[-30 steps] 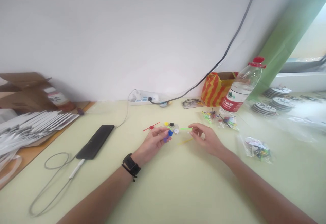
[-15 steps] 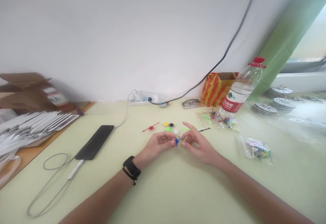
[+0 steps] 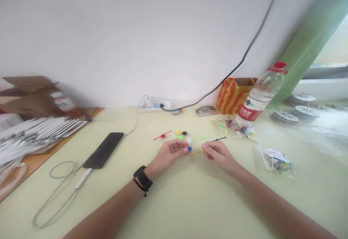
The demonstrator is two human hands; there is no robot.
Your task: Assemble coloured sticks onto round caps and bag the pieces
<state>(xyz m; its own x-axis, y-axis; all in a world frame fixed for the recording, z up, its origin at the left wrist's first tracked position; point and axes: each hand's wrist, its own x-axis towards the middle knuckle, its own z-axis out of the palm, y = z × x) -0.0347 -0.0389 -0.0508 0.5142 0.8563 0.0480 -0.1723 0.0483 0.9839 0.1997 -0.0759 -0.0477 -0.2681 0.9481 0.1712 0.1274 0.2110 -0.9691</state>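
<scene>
My left hand pinches a small blue plastic piece between thumb and fingers. A white round piece shows just behind it. My right hand is closed in a pinch a little to the right, and whatever its fingertips hold cannot be made out. Between the hands lies a thin yellow pointer, partly hidden by the right fingers. Beyond them are a red pointer, a yellow disc, a black disc, a green disc, a green pointer and a black pointer.
To the left a black phone charges on a white cable. Clear bags of coloured parts and a large water bottle stand on the right. A power strip sits against the wall, and stacked discs are farther right.
My right hand's fingers, spread apart before, have drawn together and moved slightly away from the left hand. My left hand keeps the blue piece, which has turned and lifted a little.
</scene>
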